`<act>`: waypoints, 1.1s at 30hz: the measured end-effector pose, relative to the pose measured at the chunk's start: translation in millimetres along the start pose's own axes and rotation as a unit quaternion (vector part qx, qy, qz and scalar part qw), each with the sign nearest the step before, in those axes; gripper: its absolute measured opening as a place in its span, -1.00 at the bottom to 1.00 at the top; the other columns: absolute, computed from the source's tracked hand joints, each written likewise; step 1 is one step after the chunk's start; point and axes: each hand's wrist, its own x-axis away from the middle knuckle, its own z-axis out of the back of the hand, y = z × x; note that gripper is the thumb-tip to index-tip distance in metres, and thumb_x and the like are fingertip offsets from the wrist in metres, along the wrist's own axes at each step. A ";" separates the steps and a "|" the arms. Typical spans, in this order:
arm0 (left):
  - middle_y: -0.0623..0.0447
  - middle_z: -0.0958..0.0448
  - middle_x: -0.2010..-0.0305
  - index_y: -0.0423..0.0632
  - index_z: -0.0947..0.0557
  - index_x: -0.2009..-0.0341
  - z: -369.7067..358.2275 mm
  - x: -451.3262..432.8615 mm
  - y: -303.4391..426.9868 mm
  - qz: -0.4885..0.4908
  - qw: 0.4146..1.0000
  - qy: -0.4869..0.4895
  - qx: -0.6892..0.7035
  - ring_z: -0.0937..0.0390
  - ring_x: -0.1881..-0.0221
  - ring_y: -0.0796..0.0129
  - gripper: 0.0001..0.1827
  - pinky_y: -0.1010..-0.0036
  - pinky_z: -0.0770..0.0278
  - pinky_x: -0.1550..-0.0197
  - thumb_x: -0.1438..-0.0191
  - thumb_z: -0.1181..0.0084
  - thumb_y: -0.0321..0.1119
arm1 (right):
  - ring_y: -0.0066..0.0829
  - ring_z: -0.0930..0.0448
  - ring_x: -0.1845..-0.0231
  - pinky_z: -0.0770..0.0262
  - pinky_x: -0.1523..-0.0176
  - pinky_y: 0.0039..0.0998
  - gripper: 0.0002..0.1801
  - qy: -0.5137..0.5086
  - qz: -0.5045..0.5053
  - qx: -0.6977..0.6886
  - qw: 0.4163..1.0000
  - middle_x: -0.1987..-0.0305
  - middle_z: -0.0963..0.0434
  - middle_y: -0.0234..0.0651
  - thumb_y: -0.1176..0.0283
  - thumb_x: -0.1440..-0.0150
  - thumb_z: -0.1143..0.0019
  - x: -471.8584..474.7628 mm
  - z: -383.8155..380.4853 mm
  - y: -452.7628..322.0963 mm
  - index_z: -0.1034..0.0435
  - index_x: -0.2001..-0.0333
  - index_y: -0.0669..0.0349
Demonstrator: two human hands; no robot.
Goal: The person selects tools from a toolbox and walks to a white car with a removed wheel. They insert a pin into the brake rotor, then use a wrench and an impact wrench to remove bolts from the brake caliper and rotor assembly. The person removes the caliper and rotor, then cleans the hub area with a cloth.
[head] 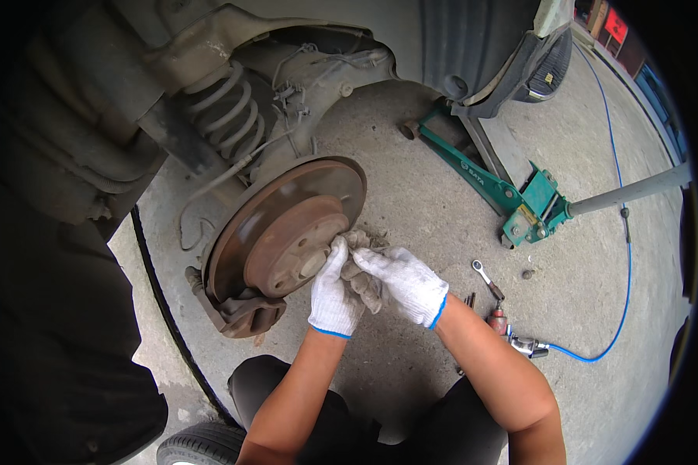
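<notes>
Both my hands wear white knit gloves with blue cuffs and dirty palms. My left hand [337, 290] is beside the hub of the rusty brake disc [296, 244], its thumb up. My right hand [398, 279] meets it fingertip to fingertip, just right of the disc. The gloved fingers overlap; whether a small part is between them cannot be made out. Below the disc hangs the brake caliper bracket [247, 317], brown with rust. Behind the disc are a coil spring [232, 110] and suspension parts.
A green floor jack [500, 192] with a long handle [628, 192] stands on the concrete at right. Nearer lie a ratchet [485, 276] and an air impact tool [509, 334] on a blue hose [619, 325]. A tyre [200, 444] lies at bottom left; the wheel-arch liner [465, 52] overhangs above.
</notes>
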 end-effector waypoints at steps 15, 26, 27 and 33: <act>0.11 -0.50 0.05 -0.02 -0.53 0.11 -6.3 -2.5 -4.8 -0.045 0.998 -0.042 0.004 -0.44 -0.11 0.30 -0.76 0.32 -0.43 -0.21 -0.37 0.05 -0.15 | -0.60 -0.50 0.68 -0.36 0.69 -0.56 -0.51 -0.026 -0.027 0.044 0.998 0.59 -0.53 -0.33 0.03 -0.32 -0.06 -15.4 22.5 16.4 -0.52 0.36 0.29; -0.03 -0.58 0.03 -0.12 -0.56 0.09 2.1 -1.2 -1.7 -0.041 0.997 -0.049 0.034 -0.50 -0.08 0.20 -0.70 0.27 -0.46 -0.22 -0.38 0.09 -0.16 | -0.42 -0.61 0.46 -0.55 0.33 -0.41 -0.57 -0.026 -0.039 0.123 0.991 0.39 -0.64 -0.22 0.07 -0.33 -0.01 -3.1 10.0 -0.9 -0.52 0.20 0.27; -0.03 -0.58 0.04 -0.10 -0.56 0.08 -6.1 5.1 0.9 0.002 0.997 -0.062 0.039 -0.50 -0.09 0.18 -0.70 0.27 -0.46 -0.22 -0.39 0.10 -0.16 | -0.52 -0.63 0.41 -0.55 0.32 -0.49 -0.54 -0.073 -0.064 0.017 0.995 0.38 -0.64 -0.25 0.07 -0.36 0.03 -6.0 18.6 2.1 -0.51 0.12 0.31; 0.02 -0.59 0.10 -0.06 -0.56 0.04 -4.5 -6.3 -9.6 -0.083 0.996 0.010 0.039 -0.59 0.16 0.35 -0.75 0.51 -0.63 0.19 -0.34 -0.02 -0.19 | -0.05 -0.64 0.34 -0.58 0.19 -0.21 -0.72 0.143 0.266 0.640 0.706 0.36 -0.59 -0.01 0.25 -0.23 -0.09 -8.5 5.4 11.5 -0.53 0.18 0.25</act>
